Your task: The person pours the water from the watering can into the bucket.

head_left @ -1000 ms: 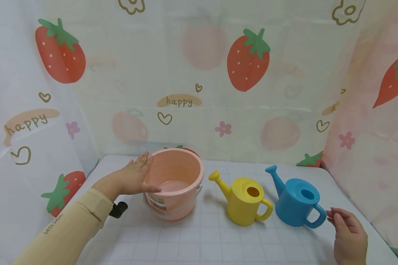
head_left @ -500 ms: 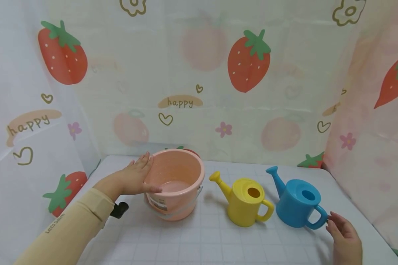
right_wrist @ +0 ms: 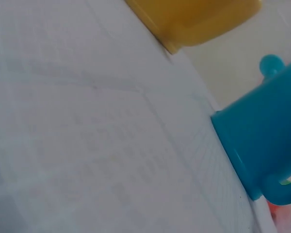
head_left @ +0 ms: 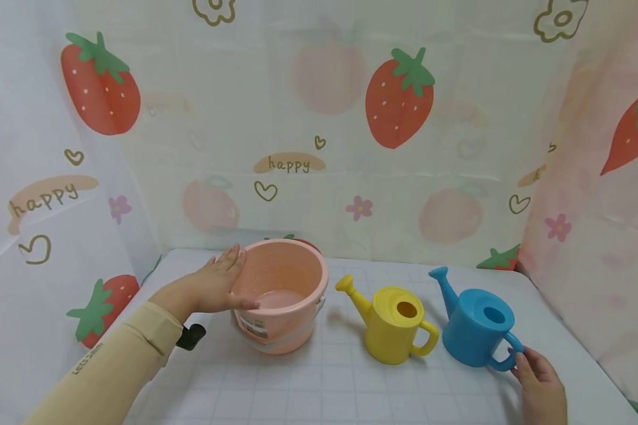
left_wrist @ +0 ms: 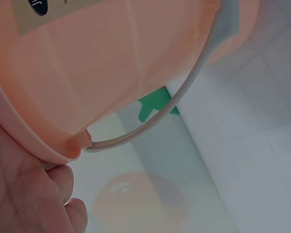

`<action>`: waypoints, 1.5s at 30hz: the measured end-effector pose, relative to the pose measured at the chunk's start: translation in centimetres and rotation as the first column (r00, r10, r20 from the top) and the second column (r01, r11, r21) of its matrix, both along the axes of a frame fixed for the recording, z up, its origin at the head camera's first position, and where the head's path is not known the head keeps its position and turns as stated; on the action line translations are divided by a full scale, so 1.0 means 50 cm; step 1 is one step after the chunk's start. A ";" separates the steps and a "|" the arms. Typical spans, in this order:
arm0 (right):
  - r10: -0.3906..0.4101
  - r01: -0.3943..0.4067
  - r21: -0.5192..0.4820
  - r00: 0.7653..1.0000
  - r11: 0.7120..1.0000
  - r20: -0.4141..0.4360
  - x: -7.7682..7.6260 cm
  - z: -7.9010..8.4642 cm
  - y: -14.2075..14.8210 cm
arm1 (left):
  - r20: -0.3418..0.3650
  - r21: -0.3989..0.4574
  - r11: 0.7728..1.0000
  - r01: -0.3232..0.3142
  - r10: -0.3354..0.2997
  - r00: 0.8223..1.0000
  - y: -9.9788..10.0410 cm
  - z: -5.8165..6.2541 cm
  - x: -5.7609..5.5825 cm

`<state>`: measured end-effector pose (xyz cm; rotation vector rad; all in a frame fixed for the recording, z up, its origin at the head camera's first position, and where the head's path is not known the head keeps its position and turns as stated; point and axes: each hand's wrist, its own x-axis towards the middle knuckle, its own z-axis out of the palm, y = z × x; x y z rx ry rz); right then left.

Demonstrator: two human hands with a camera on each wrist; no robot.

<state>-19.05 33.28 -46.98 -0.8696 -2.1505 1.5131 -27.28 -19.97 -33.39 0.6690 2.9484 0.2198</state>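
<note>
My left hand [head_left: 212, 289] rests on the rim of a pink bucket [head_left: 287, 330], its fingers stretched out and the thumb along the near rim. Up close in the left wrist view, the palm lies against the rim of the bucket [left_wrist: 111, 58], and its grey carrying handle [left_wrist: 186, 82] hangs down. At the far right, my right hand [head_left: 543, 386] pinches the handle of a blue watering can [head_left: 470, 336], thumb in front. That can stands upright on the table. In the right wrist view the blue watering can [right_wrist: 262, 126] is large, with only a sliver of hand at the edge.
Between bucket and blue can stands a yellow watering can [head_left: 385, 336], spout to the left. A small black object [head_left: 191, 336] shows by my left wrist. Strawberry-printed cloth [head_left: 298, 195] encloses the white, grid-patterned table [head_left: 298, 389] at the back and sides.
My right hand has moved left onto the blue watering can's handle and now pinches it. My left hand has stayed on the bucket rim.
</note>
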 end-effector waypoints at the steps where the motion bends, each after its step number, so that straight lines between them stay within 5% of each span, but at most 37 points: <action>1: 0.002 -0.002 -0.004 1.000 1.000 0.000 0.000 -0.001 -0.001 | 0.002 0.000 1.000 -0.001 0.001 1.000 0.001 0.001 0.000; 10: 0.042 -0.043 0.062 0.999 0.997 0.006 -0.032 -0.065 0.034 | 0.007 -0.001 1.000 -0.005 0.005 1.000 0.003 0.004 0.003; 17: 0.133 -0.133 0.003 0.991 0.991 -0.032 -0.045 -0.106 0.054 | 0.000 0.014 1.000 -0.004 0.004 1.000 0.000 -0.002 -0.002; 24: 0.180 -0.182 -0.058 0.983 0.982 -0.029 -0.018 -0.054 0.019 | -0.008 0.003 1.000 -0.005 0.005 1.000 -0.003 -0.006 -0.004; 29: 0.249 -0.258 -0.178 0.966 0.950 -0.070 -0.001 -0.024 0.005 | -0.001 0.009 1.000 -0.004 0.004 1.000 -0.001 -0.005 -0.004; 45: 0.322 -0.343 -0.319 0.939 0.884 -0.117 0.009 0.023 0.011 | -0.004 0.002 1.000 0.003 -0.002 1.000 -0.003 -0.008 -0.009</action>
